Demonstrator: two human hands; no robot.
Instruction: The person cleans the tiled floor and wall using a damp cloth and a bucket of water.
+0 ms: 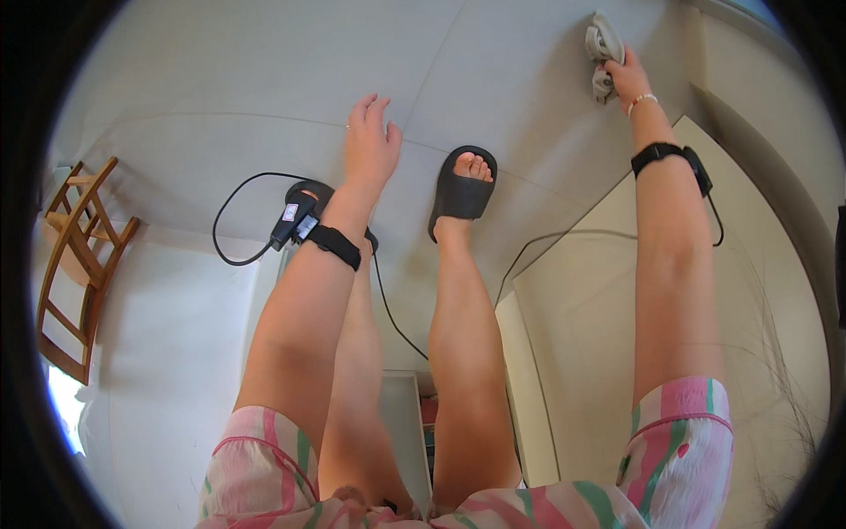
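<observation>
My right hand (628,82) is stretched out at the upper right, closed around a crumpled, greyish-white cloth (603,41). Parts of the cloth bulge out above and below the fingers. Whether it touches the floor or the pale surface beside it, I cannot tell. My left hand (372,149) reaches forward over the light floor tiles (277,73) with nothing in it, its fingers slightly bent and the thumb apart. A black strap with a cabled device (297,221) sits on my left forearm. Another strapped device (697,170) is on the right one.
Below my hands are my feet in black slides (466,192). A wooden chair (86,264) stands at the left by a white wall (172,330). Close on the right is a cream panel (595,344). Black cables (396,324) run from the forearm devices past my legs.
</observation>
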